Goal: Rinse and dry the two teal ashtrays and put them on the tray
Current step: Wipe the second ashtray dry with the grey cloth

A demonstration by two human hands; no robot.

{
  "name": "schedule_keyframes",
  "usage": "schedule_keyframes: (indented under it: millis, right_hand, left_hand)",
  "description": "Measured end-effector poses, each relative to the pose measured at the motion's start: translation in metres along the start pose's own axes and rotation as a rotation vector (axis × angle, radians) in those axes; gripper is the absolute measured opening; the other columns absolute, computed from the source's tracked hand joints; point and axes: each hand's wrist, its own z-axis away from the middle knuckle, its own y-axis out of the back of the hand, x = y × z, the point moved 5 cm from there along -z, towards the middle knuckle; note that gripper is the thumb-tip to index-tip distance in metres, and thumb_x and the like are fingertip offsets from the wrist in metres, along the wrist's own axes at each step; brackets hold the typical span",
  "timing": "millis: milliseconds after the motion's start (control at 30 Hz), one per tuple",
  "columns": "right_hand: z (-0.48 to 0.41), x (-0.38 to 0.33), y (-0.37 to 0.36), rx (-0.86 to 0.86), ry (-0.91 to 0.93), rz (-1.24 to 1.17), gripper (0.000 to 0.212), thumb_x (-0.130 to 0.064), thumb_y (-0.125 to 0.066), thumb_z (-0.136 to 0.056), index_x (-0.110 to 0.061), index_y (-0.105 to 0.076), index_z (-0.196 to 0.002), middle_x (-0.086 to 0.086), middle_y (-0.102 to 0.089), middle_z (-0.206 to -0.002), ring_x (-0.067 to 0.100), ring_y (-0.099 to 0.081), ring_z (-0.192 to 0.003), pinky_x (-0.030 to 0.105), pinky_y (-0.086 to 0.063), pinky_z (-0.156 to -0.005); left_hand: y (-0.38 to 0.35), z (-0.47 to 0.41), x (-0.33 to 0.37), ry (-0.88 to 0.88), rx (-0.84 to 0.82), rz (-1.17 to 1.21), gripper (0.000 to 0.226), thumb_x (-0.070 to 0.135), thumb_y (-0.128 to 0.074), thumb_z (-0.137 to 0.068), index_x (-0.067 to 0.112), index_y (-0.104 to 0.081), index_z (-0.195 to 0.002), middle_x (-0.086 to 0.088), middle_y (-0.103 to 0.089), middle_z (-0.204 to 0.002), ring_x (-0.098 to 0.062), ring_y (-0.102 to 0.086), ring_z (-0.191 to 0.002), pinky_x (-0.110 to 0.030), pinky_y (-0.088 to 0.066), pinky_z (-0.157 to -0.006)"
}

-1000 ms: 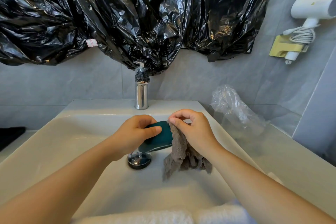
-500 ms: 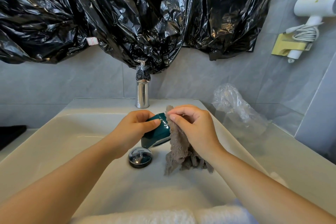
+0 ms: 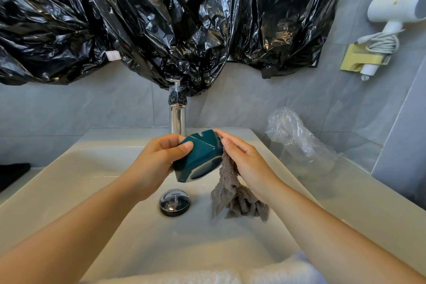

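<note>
1. The teal ashtray (image 3: 200,157) is held in the air just above the drain plug (image 3: 174,202), tipped on edge over the washbasin (image 3: 92,180); one notch in its rim shows at the top.
2. The left hand (image 3: 156,163) grips it from the plug's left side; the thumb lies across the near face and the fingers curl behind.
3. The right hand (image 3: 249,163), fingers straight and together, presses a grey cloth (image 3: 237,198) against the ashtray's right wall; the cloth's loose end hangs down right of the plug.
4. The ashtray looks glossy, rigid and fairly weighty; probably slippery when wet and liable to chip if dropped; best clamped across opposite flat walls, not the notched rim.
5. The soft cloth should add grip.
</note>
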Motion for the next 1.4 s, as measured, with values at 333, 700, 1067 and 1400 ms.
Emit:
schedule_keyframes:
  millis: [333,700,1067,1400]
  right_hand:
    - [0.006,-0.001,-0.003,-0.016,0.047,0.07,0.038,-0.034,-0.038,-0.104,-0.028,-0.051,-0.139,-0.013,-0.057,-0.137,0.002,-0.048,-0.129,0.024,-0.04,-0.109]
    - [0.013,-0.019,-0.008,-0.007,0.25,0.258,0.038,-0.02,-0.042,-0.103,-0.03,-0.052,-0.138,-0.016,-0.05,-0.143,-0.003,-0.038,-0.137,0.017,-0.031,-0.113]
    - [0.008,-0.007,-0.003,-0.044,0.006,0.076,0.038,-0.027,-0.033,-0.106,-0.029,-0.049,-0.14,-0.01,-0.055,-0.139,0.005,-0.046,-0.132,0.022,-0.039,-0.108]
    - [0.009,-0.007,-0.004,-0.038,0.062,0.025,0.038,-0.019,-0.038,-0.105,-0.023,-0.053,-0.139,-0.012,-0.055,-0.14,-0.002,-0.047,-0.13,0.01,-0.04,-0.102]
  left_hand:
    - [-0.006,0.002,-0.006,0.165,-0.127,0.099,0.027,0.022,-0.051,-0.093,0.001,-0.064,-0.104,-0.013,-0.069,-0.09,-0.02,-0.066,-0.078,-0.031,-0.054,-0.076]
    - [0.002,-0.001,-0.006,0.158,-0.035,0.033,0.027,0.018,-0.051,-0.096,-0.004,-0.063,-0.107,-0.017,-0.067,-0.094,-0.024,-0.062,-0.084,-0.032,-0.047,-0.08]
    - [0.001,0.0,-0.003,0.066,-0.019,-0.007,0.023,0.017,-0.05,-0.097,0.002,-0.066,-0.09,-0.009,-0.067,-0.077,-0.019,-0.061,-0.073,-0.028,-0.046,-0.073]
    - [-0.004,0.003,0.0,0.053,-0.121,-0.119,0.017,0.017,-0.061,-0.09,0.001,-0.069,-0.09,-0.012,-0.069,-0.081,-0.021,-0.063,-0.074,-0.028,-0.049,-0.071]
